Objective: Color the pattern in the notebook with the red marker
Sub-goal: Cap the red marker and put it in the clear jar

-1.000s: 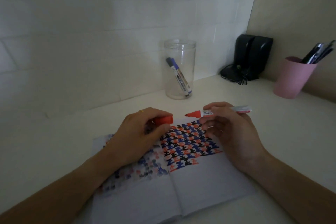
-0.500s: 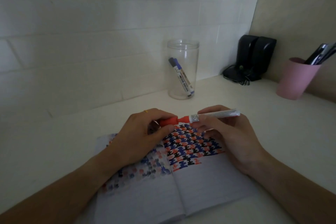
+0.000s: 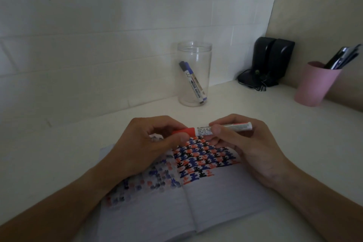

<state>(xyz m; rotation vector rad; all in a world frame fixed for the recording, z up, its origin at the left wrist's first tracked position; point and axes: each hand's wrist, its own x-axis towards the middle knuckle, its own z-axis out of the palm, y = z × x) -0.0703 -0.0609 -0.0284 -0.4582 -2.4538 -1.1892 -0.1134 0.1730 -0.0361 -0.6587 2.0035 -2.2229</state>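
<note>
An open notebook (image 3: 216,206) lies on the white desk in front of me. Its right page carries a red, blue and black pattern (image 3: 204,160); fainter marks show on the left page. I hold the red marker (image 3: 225,128) level above the pattern. My right hand (image 3: 247,149) grips its white barrel. My left hand (image 3: 145,147) pinches the red cap (image 3: 185,131), which sits fully on the marker's tip. The tip is hidden.
A clear jar (image 3: 194,73) with a blue marker (image 3: 193,82) stands behind the notebook near the wall. Black speakers (image 3: 273,61) sit in the corner. A pink cup (image 3: 316,84) with pens stands at the right.
The cap and marker were apart with the red tip bare. My hands came together and the cap slid onto the tip.
</note>
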